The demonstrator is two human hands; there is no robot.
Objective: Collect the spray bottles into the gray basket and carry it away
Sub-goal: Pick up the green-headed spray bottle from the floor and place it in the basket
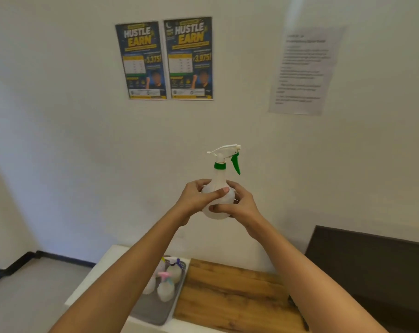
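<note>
Head view: you hold the green bottle point(218, 188) upright in front of the wall, raised well above the table point(100, 272). Your left hand point(196, 198) wraps its round body from the left, thumb laid across the front; your right hand point(237, 205) grips it from the right, fingers point(218, 208) curled over the lower front. The green trigger point(236, 163) hangs above your right fingers, nozzle pointing right. Far below your fingers, between your forearms, the basket point(153, 311) sits on the table with other bottles point(166, 284) standing in it, just left of a wooden board point(235, 296). Two posters point(165, 60) hang above.
</note>
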